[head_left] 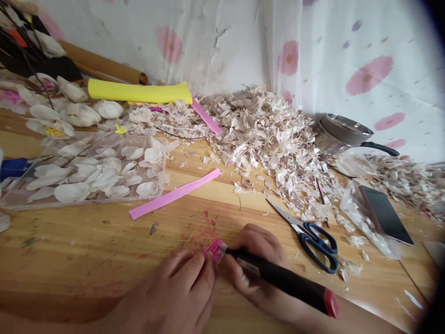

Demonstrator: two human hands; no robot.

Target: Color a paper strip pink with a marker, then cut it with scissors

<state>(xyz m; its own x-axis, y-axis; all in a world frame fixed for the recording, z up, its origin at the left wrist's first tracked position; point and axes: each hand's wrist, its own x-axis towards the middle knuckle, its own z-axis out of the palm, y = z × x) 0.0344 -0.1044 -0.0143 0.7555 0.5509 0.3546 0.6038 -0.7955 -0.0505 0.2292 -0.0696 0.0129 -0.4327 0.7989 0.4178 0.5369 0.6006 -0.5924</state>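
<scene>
Head cam looks fwd & dn at tabletop (100,246) from close abv.

The marker (283,274) is black with a red end, the scrap (216,248) streaked bright magenta. Honey-coloured grain runs through the bench (114,243), blotched red, pink and green. The scissors (306,237) are navy-handled with silver blades, the strips (177,193) plain pink, the roll (139,92) solid yellow, the shavings (257,127) cream to grey-brown, the curtain (330,55) white with pink flowers.
</scene>
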